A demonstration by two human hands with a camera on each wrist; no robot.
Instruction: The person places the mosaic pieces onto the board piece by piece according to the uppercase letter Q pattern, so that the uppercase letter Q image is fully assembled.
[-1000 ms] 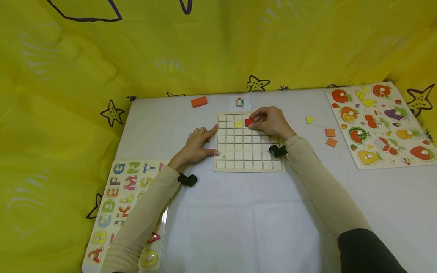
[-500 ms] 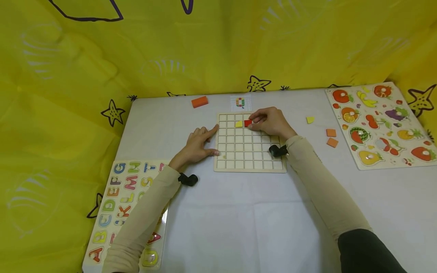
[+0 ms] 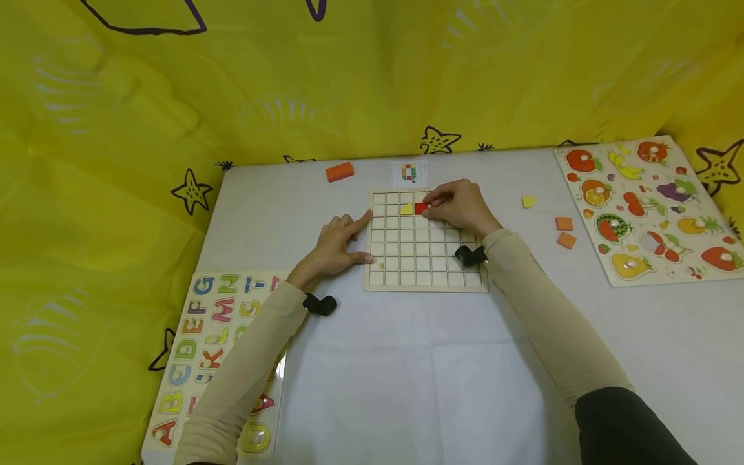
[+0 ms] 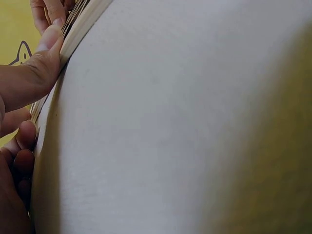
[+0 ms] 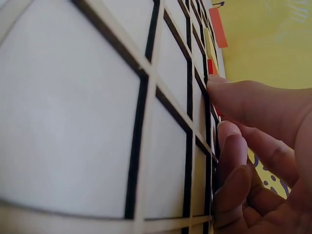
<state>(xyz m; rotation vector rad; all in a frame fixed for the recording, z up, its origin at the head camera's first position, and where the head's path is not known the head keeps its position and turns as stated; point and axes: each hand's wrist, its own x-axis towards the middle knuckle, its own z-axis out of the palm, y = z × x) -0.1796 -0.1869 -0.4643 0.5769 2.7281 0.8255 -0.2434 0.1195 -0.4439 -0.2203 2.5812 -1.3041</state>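
A wooden grid board (image 3: 426, 287) with white square cells lies on the table. My right hand (image 3: 460, 205) pinches a red square tile (image 3: 420, 208) between thumb and fingers, at a cell in the board's second row. Immediately left of it sits a yellow tile (image 3: 406, 209) with one cut corner. In the right wrist view, the thumb covers much of the red tile (image 5: 210, 67). My left hand (image 3: 334, 248) touches the board's left edge with thumb and index finger spread apart; its thumb (image 4: 48, 53) lies against the wooden rim in the left wrist view.
Behind the board are a printed pattern card (image 3: 409, 173) and an orange block (image 3: 340, 172). At right lie a yellow piece (image 3: 528, 202), two orange tiles (image 3: 564, 223) and a fruit puzzle board (image 3: 633, 216). A letter puzzle board (image 3: 185, 371) lies partly under the left forearm.
The red tile has shifted slightly left and straightened beside the yellow tile, still pinched by my right hand. My left hand stays at the board's edge.
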